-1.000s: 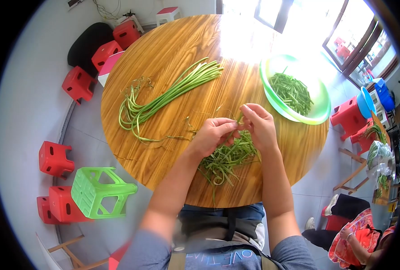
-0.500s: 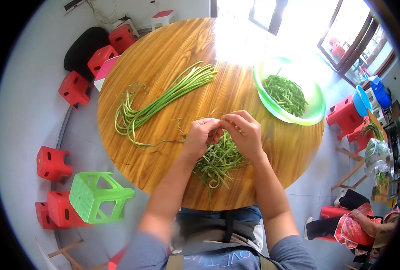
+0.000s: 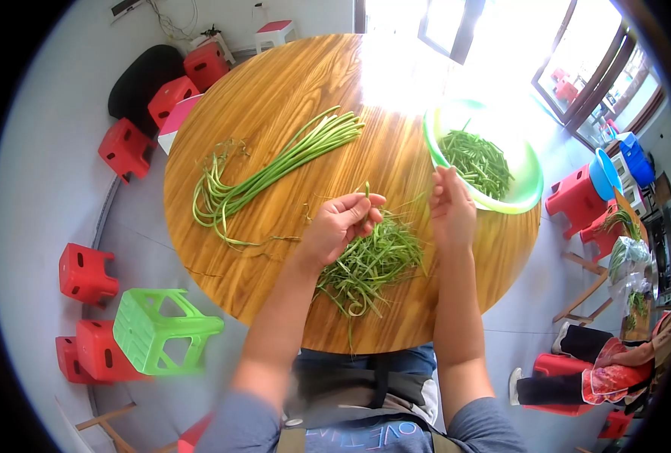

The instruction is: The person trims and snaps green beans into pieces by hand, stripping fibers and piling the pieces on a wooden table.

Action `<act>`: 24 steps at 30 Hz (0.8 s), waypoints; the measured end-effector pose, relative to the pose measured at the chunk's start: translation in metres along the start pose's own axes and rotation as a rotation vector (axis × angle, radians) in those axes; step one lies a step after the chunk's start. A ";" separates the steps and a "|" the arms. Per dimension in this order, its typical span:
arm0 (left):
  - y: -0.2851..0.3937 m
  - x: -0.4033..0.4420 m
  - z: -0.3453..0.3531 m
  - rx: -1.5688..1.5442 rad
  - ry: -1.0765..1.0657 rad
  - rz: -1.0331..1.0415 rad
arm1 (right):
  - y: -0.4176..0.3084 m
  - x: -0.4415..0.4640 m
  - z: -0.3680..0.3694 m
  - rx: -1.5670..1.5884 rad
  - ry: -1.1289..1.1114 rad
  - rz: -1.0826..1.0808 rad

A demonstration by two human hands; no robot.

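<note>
In my left hand (image 3: 344, 225), above the pile, a short green garlic scape (image 3: 367, 190) is pinched upright between thumb and fingers. My right hand (image 3: 453, 208) is at the near-left rim of a pale green bowl (image 3: 533, 177), its fingertips pressed together; what they hold, if anything, is too small to make out. Cut green pieces (image 3: 477, 162) lie inside the bowl. Under and beside my left hand spreads a loose pile of thin green trimmings (image 3: 373, 264). A bundle of long garlic scapes (image 3: 275, 170) lies farther off to the left, its thin curled ends toward me.
All this sits on a round wooden table (image 3: 275, 83). Red stools (image 3: 89, 269) and a green stool (image 3: 158, 332) stand on the left floor. At right, a seated person (image 3: 615, 374) is near a side table with bagged greens (image 3: 631, 257). Glass doors (image 3: 577, 68) are at the back.
My hands have come apart. The right one moved right and away from me to the bowl's rim, while the left stayed over the trimmings with the scape piece now showing.
</note>
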State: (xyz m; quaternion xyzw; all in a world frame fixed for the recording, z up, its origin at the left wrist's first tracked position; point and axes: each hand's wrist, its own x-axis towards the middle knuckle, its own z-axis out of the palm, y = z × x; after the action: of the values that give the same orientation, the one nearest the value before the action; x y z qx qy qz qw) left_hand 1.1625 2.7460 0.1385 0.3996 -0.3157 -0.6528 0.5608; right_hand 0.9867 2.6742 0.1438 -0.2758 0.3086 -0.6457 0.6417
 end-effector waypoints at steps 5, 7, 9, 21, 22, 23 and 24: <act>-0.011 0.005 -0.009 0.082 -0.178 -0.044 | 0.017 -0.010 0.003 -0.237 -0.240 0.273; -0.011 0.003 -0.007 0.064 -0.202 -0.059 | 0.021 -0.012 0.006 -0.282 -0.310 0.325; -0.013 0.004 -0.008 0.083 -0.249 -0.056 | 0.019 -0.014 0.007 -0.289 -0.342 0.378; -0.017 0.007 -0.005 -0.010 -0.154 -0.118 | 0.036 -0.021 0.008 -0.942 -0.298 -0.550; -0.019 0.008 -0.005 -0.066 -0.162 -0.118 | 0.037 -0.024 0.012 -1.038 -0.290 -0.739; -0.022 0.009 -0.004 -0.121 -0.170 -0.120 | 0.038 -0.025 0.014 -1.018 -0.273 -0.785; -0.025 0.010 -0.005 -0.177 -0.177 -0.122 | 0.038 -0.025 0.014 -1.026 -0.292 -0.795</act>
State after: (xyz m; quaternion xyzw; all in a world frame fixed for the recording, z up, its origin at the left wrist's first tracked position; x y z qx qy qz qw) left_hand 1.1550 2.7407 0.1131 0.3079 -0.2803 -0.7437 0.5231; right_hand 1.0224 2.6989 0.1256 -0.7240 0.3614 -0.5603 0.1770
